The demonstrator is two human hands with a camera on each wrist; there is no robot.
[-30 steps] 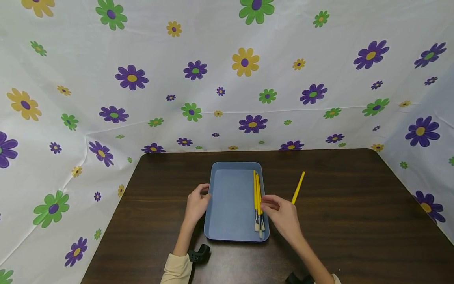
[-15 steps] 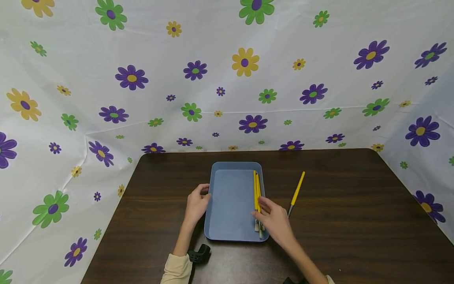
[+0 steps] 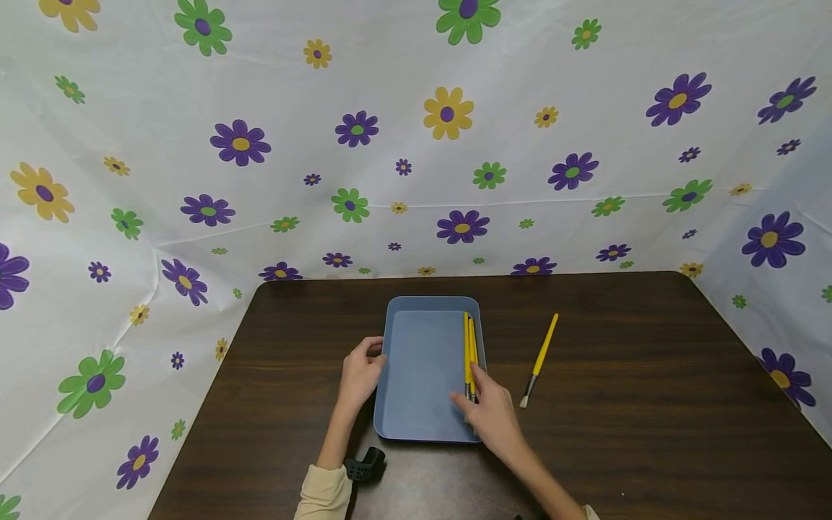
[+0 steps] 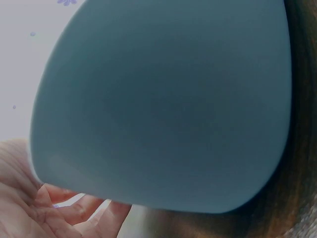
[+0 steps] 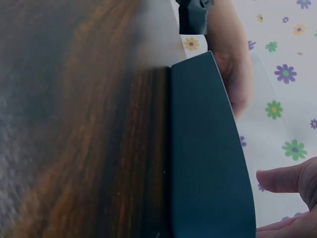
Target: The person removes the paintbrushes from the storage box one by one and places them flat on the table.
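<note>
A blue-grey tray lies on the dark wooden table. My left hand holds its left rim; in the left wrist view the tray wall hides part of the fingers. Along the tray's right side lie several yellow-handled paintbrushes, handles pointing away. Over their bristle ends is my right hand, thumb and fingers spread apart, covering the lower parts. The right wrist view shows that thumb extended beyond the tray wall. Whether the right fingers touch the brushes cannot be told.
Another yellow paintbrush lies slanted on the table, right of the tray, bristles toward me. A white flowered cloth hangs behind and at both sides. Near my left wrist is a black camera mount.
My right hand has moved left and nearer me, over the brushes' bristle ends. That uncovers the whole loose paintbrush on the table. My left hand and the tray have stayed put.
</note>
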